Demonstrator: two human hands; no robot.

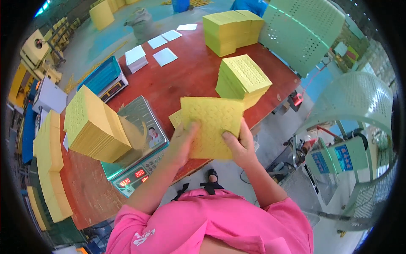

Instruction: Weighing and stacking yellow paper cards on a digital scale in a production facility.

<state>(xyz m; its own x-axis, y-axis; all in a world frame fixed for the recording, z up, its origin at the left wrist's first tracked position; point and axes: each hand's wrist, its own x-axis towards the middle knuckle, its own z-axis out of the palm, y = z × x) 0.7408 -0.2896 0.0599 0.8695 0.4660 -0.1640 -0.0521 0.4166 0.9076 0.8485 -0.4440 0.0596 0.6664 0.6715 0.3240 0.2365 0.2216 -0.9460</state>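
Looking down from afar, I find the red worktop [182, 80] spread ahead and left of my fingers [245, 130]. Farthest beyond them, toward the right, stands a big yellow block [232, 34] of stacked sheets. To their left sits a digital scale [141, 111], bearing a tall yellow stack [99, 131]. A shorter yellow stack [245, 75] rests on the worktop, just beyond my right hand [243, 148]. Smaller again, a yellow embossed bundle [213, 125] hangs between my left hand [179, 148] and the right one, fingers clamped on its two sides. Both thumbs press its near face.
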